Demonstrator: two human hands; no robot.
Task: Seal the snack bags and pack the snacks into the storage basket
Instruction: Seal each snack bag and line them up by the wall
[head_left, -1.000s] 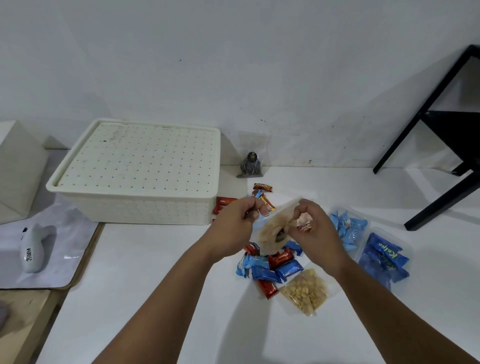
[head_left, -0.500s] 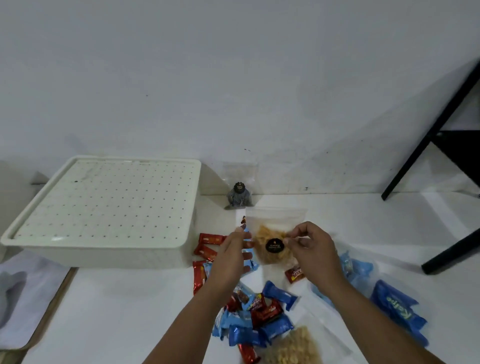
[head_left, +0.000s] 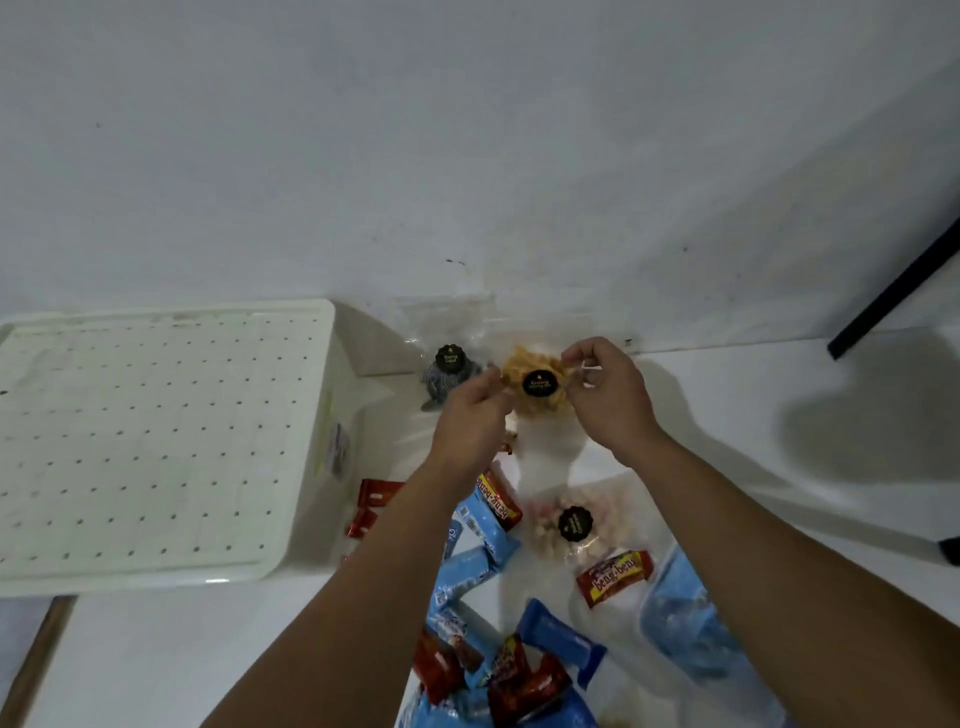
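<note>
We see a clear, crinkly plastic snack bag (head_left: 535, 387) of pale golden chips, with a round black scalloped label on its front, held up above the far part of the white table (head_left: 779, 467). Our left hand (head_left: 470, 418) pinches its left edge between thumb and fingertips, and our right hand (head_left: 610, 395) pinches the right edge the same way, knuckles up, fingers curled in tight. Both forearms reach forward from the lower edge of the view and converge on the bag.

Behind it, against the wall, stands a second clear bag (head_left: 449, 366) with dark contents and the same kind of black label. Nearer us lies a third clear bag (head_left: 571, 525) of pale, lumpy pieces, flat on the table. Around it lie glossy red wrapped bars (head_left: 613, 577) and shiny blue packets (head_left: 470, 571) in a loose heap, some overlapping.

To the left sits the cream plastic storage basket (head_left: 311, 467), rectangular with rounded corners, its flat lid (head_left: 135, 441) dotted with rows of small holes and closed on top.
</note>
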